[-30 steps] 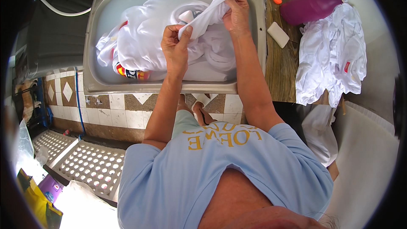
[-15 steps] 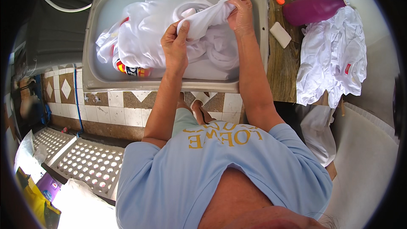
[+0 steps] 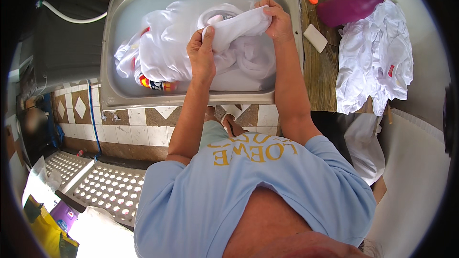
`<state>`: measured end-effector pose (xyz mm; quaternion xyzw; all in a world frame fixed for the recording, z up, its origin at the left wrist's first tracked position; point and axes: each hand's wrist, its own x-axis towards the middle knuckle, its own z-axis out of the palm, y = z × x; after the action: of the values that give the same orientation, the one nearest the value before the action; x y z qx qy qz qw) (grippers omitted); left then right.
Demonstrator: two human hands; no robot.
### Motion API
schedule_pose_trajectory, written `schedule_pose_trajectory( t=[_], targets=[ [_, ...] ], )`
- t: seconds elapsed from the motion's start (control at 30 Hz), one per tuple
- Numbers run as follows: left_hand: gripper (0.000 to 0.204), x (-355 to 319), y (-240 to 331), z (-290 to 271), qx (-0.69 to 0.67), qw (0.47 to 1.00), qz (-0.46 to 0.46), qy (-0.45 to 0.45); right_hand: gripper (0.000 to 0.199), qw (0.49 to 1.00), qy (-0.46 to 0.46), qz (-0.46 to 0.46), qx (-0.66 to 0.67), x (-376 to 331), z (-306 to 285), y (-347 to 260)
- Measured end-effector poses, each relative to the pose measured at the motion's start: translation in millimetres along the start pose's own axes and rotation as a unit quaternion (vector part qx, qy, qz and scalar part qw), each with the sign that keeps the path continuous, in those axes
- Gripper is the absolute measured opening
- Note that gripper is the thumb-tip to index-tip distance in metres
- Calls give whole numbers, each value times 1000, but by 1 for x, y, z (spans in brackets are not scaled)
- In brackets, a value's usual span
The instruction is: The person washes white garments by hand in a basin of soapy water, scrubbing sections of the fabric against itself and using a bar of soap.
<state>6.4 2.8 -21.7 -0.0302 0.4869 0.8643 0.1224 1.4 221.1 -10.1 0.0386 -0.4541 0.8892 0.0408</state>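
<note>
Both my hands hold a wet white garment (image 3: 239,29) stretched between them over a metal basin (image 3: 108,52) of cloudy water. My left hand (image 3: 202,52) pinches one end, thumb on top. At the other end, my right hand (image 3: 277,19) has its fingers closed on the cloth. Below, more white laundry (image 3: 165,57) lies half sunk in the water. A white bar (image 3: 215,19), which looks like soap, shows just behind the stretched cloth. Near the basin's front left, a colourful printed patch (image 3: 158,84) shows beside the laundry, partly under water.
Right of the basin, a wooden board (image 3: 318,83) holds a white soap bar (image 3: 315,37), an orange cap (image 3: 312,0), a purple bottle (image 3: 351,7) and crumpled white clothes (image 3: 373,57). A white hose (image 3: 71,18) reaches the basin's left rim. At lower left stands a perforated plastic rack (image 3: 105,188).
The cloth between my hands has been spread flatter and pulled wider. My right hand has lowered slightly and its grip on the end has shifted. The whole view has shifted a little.
</note>
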Motion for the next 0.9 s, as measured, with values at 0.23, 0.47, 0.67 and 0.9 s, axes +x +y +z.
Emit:
schedule_pose_trajectory(
  t=[0.23,0.47,0.67,0.9],
  targets=[
    [20,89,54,37,344,903,234,-105,20,978,199,-48,-41,4,4,-8],
    [17,145,-18,24,608,723,228,-235,27,724,328,-32,-606,8,-50,49],
    [19,181,-63,-34,670,660,252,-226,22,827,318,31,-463,15,-59,69],
    [40,122,0,67,87,959,-125,-239,16,912,321,95,238,21,-26,44]
  ],
)
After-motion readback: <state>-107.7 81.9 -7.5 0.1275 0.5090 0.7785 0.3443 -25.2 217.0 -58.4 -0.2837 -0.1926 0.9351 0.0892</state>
